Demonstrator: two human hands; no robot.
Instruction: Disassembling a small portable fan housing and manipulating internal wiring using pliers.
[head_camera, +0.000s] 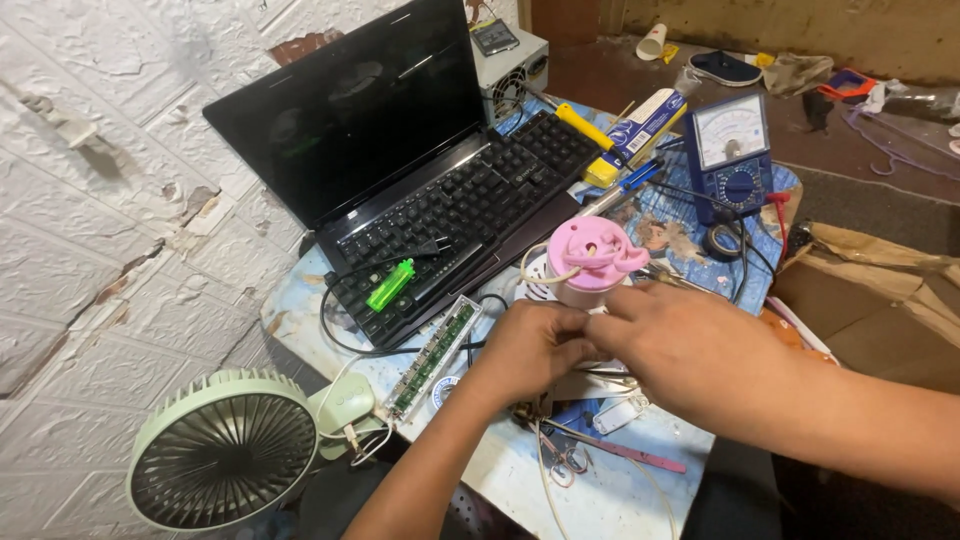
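Pink-and-white small device (585, 262) sits at table centre, 12 o'clock of both hands. Left hand (530, 345) curled at its base, right hand (690, 350) over it; exact pinch hidden. Casing looks open, wires out; reassembly left. Multimeter (733, 150) at 2 o'clock.

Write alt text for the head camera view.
Two bare hands, left hand and right hand, meet at the base of a small pink device on a cluttered table. Nearby sit an open black laptop, a blue multimeter and a green fan.
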